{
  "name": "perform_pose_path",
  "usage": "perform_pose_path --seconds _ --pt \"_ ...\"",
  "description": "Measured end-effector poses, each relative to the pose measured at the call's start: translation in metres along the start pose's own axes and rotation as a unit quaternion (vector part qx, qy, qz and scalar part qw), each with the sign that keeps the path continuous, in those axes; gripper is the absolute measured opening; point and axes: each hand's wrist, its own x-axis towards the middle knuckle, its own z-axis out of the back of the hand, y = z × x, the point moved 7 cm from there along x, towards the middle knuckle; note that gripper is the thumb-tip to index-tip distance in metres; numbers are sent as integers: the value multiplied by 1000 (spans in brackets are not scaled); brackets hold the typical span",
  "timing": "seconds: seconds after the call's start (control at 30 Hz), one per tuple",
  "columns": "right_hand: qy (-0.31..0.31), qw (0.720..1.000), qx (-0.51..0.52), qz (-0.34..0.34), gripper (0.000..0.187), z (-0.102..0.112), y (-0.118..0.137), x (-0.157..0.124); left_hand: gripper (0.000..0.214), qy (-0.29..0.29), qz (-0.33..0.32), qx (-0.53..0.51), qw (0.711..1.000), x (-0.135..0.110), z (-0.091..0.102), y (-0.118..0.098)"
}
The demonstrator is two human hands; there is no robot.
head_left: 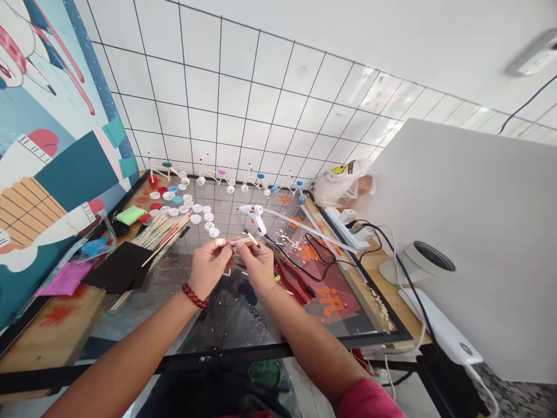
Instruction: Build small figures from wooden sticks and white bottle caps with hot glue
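My left hand (208, 266), with a red bead bracelet (194, 296) at its wrist and a pale band round one finger, pinches one end of a thin wooden stick (239, 240). Close against it, my right hand (258, 266) is closed on the stick's other end, where a short pale piece (253, 238) with a dark part beside it sticks up. The fingers hide how these pieces meet. Just beyond lies a white hot glue gun (254, 216), its nozzle pointing left. Red-handled pliers (292, 280) rest right of my right hand.
Several white bottle caps (196, 219) and a bundle of wooden sticks (162, 231) lie left, near a black sheet (119, 268). Small stick-and-cap models (221, 172) line the back. At right are a power strip (348, 226), the black cord (300, 276) and wood scraps (378, 307).
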Motion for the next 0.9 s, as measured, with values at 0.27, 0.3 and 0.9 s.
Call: perform_pose_path --seconds 0.27,0.3,0.9 --pt "-3 1000 24 3 24 1 4 3 24 19 -16 6 1000 -2 -2 -6" --pt "-1 1000 28 1 23 0 3 2 24 16 -17 13 1000 -2 -1 -6" --pt "-2 993 108 -56 30 2 -8 5 30 -61 -22 -46 997 13 20 10"
